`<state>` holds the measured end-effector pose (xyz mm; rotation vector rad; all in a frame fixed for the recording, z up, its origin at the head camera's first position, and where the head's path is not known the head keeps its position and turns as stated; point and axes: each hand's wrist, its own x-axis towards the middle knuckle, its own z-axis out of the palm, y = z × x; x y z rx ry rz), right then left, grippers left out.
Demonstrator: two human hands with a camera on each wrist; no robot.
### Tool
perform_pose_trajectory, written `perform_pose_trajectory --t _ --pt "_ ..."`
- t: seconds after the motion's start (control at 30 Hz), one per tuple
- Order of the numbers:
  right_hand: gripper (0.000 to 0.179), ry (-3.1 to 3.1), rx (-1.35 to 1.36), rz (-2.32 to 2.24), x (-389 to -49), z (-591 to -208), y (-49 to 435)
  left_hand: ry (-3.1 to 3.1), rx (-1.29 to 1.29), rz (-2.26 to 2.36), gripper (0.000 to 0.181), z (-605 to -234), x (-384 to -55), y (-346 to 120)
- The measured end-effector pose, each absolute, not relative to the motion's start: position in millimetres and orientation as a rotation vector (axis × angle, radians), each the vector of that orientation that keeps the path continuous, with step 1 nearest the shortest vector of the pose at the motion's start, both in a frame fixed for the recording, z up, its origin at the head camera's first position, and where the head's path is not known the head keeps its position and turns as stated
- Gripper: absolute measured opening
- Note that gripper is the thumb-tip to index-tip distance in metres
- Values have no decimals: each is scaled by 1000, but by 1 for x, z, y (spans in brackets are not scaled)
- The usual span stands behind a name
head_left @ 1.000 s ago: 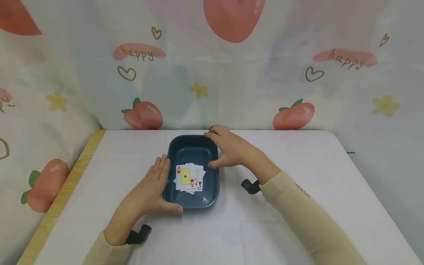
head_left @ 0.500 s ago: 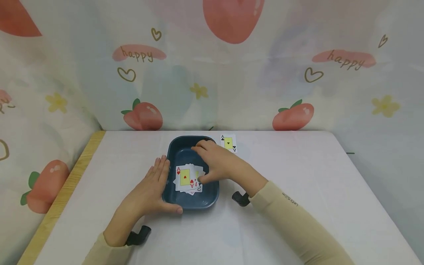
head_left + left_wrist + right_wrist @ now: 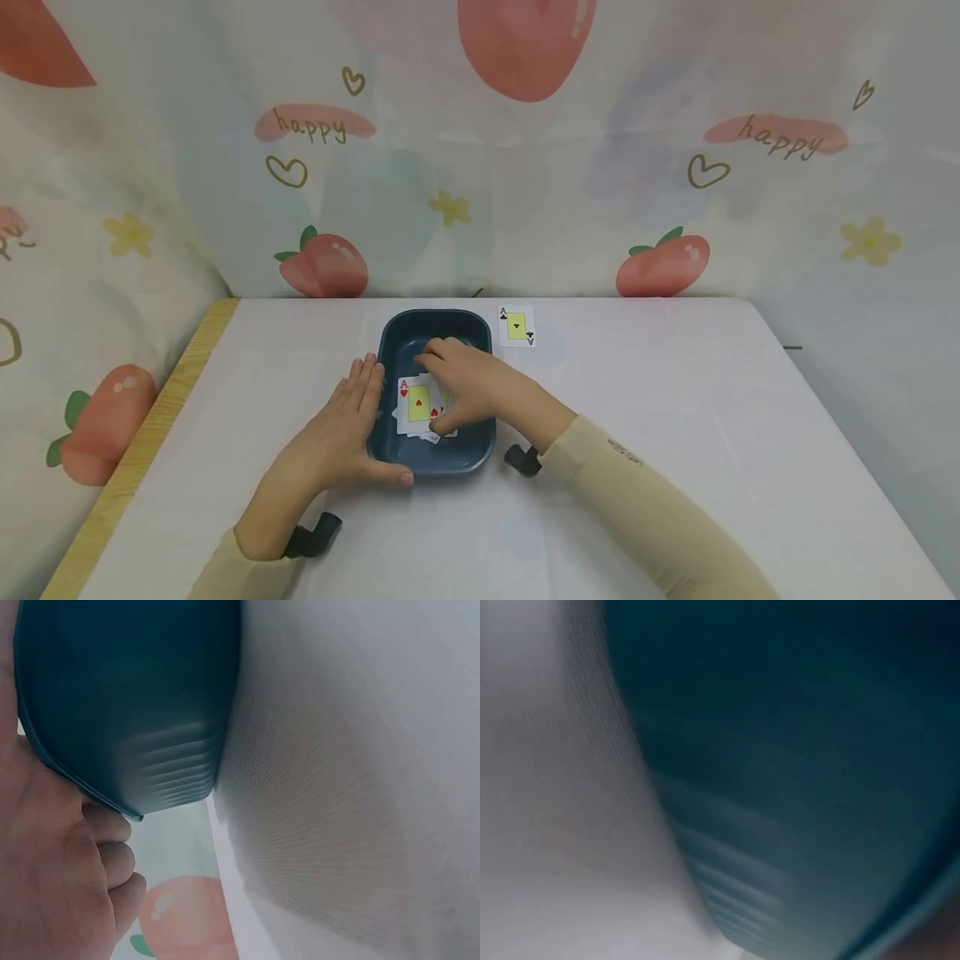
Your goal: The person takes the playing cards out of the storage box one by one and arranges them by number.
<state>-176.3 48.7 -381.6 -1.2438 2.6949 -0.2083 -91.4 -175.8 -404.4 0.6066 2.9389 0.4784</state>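
Note:
A dark blue rectangular tray (image 3: 472, 454) stands on the white-covered table, with its outer wall (image 3: 142, 690) filling much of the left wrist view. Inside it lies a loose stack of playing cards, an ace of hearts (image 3: 412, 408) on top. My left hand (image 3: 330, 442) rests along the tray's left rim, fingers straight and thumb at the near corner. Over the cards reaches my right hand (image 3: 472, 383), thumb and fingers apart around the stack's right side; it covers part of the cards. The right wrist view shows mainly the tray's outer wall (image 3: 780, 787).
A black ace playing card (image 3: 517, 326) lies face up on the table, behind and to the right of the tray. A printed cloth backdrop (image 3: 525, 208) rises at the table's far edge. A wooden strip (image 3: 150, 433) shows along the left edge.
My right hand has moved from beyond the tray's back right corner, left and nearer, over the stack. The black ace has come into view on the table. My left hand has stayed put.

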Motion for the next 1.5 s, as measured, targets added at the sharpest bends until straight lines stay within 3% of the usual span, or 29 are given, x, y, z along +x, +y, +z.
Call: perform_pose_trajectory --t 0.93,1.5 --pt "98 2676 -1162 18 -182 -404 27 2940 613 449 149 -406 -92 -176" --pt "90 2690 -1188 4 -181 -402 25 2935 617 462 147 -406 -91 -175"
